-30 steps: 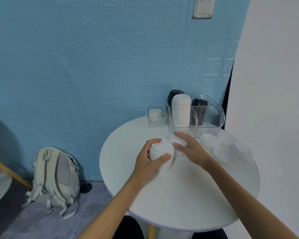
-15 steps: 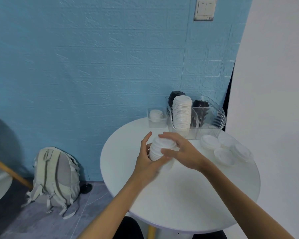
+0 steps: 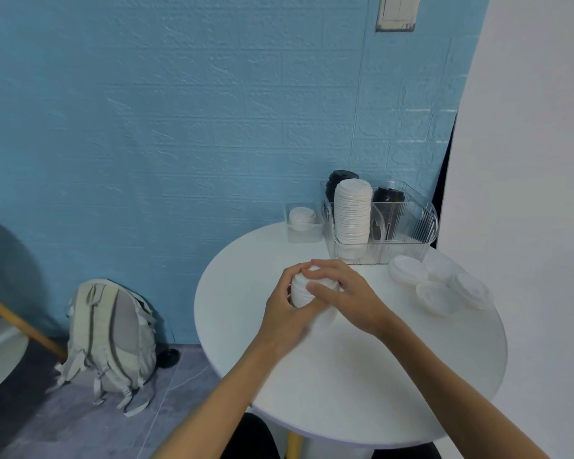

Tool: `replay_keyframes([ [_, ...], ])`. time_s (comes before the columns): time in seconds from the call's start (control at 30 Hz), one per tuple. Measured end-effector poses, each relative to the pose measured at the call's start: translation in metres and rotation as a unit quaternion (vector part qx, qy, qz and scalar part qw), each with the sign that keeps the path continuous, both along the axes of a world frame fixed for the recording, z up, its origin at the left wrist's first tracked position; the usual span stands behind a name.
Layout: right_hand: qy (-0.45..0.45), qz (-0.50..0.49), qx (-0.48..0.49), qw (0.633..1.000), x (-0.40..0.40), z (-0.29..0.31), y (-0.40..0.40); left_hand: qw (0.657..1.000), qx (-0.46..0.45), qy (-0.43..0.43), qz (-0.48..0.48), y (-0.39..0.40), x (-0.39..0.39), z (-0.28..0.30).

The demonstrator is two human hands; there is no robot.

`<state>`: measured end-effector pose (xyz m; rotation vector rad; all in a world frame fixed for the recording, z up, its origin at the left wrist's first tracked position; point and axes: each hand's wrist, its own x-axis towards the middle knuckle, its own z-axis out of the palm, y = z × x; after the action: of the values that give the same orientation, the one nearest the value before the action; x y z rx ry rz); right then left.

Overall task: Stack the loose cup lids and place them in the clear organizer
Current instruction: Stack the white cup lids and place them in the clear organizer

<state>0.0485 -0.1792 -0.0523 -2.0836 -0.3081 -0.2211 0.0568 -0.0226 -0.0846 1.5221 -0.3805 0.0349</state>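
Both hands are wrapped round a short stack of white lids (image 3: 301, 290) held upright just above the near-centre of the round white counter (image 3: 362, 376): the left hand (image 3: 287, 306) curls round its left and near side, and the right hand (image 3: 342, 293) cups it from the right, fingers laid over the top and thumb pressed on the near face. The stack's long axis stands close to vertical. The relation that matters is where the clear organizer (image 3: 408, 240) lies from this grip: far and to the right, against the blue wall, with a tall column of white lids (image 3: 352, 210) already standing in its left compartment and dark lids (image 3: 388, 197) behind. The right hand is the nearer one to it. Between the hands and the organizer's right end lie the loose lids (image 3: 438, 286), flat on the counter, well apart from the held stack. By my reading these remain to be gathered before any placing. Both forearms reach in from the near edge, wrists low, elbows out of view.
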Motion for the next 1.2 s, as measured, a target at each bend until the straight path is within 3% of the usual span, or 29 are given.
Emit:
replay_keyframes([
  [0.33, 0.007, 0.02, 0.015, 1.0, -0.003, 0.0, 0.001, 1.0, 0.004, 0.004, -0.002, 0.0, 0.005, -0.005],
  [0.43, 0.035, 0.054, 0.065, 0.996, -0.003, 0.015, -0.009, 1.0, -0.002, 0.011, 0.003, 0.0, 0.006, -0.006],
  [0.5, 0.012, -0.003, 0.083, 0.996, 0.005, 0.02, -0.022, 1.0, -0.002, 0.011, 0.011, 0.0, 0.007, -0.006],
  [0.6, 0.016, -0.066, -0.003, 0.998, 0.02, 0.018, -0.038, 1.0, -0.005, 0.012, 0.01, 0.0, 0.008, -0.008],
  [0.7, 0.125, -0.012, -0.108, 0.986, 0.03, 0.014, -0.045, 1.0, -0.008, 0.014, 0.009, 0.0, 0.009, -0.009],
  [0.8, 0.213, 0.045, -0.214, 0.952, 0.039, 0.007, -0.047, 1.0, -0.008, 0.013, 0.008, 0.0, 0.01, -0.009],
  [0.9, 0.17, 0.078, -0.352, 0.917, 0.05, -0.01, -0.049, 1.0, -0.014, 0.015, 0.004, 0.0, 0.01, -0.008],
  [1.0, 0.114, 0.008, -0.324, 0.939, 0.048, -0.017, -0.047, 1.0, -0.014, 0.008, 0.004, 0.0, 0.01, -0.006],
  [1.2, 0.084, -0.055, -0.381, 0.919, 0.031, -0.003, -0.039, 1.0, -0.019, 0.014, 0.0, 0.001, 0.011, -0.007],
])
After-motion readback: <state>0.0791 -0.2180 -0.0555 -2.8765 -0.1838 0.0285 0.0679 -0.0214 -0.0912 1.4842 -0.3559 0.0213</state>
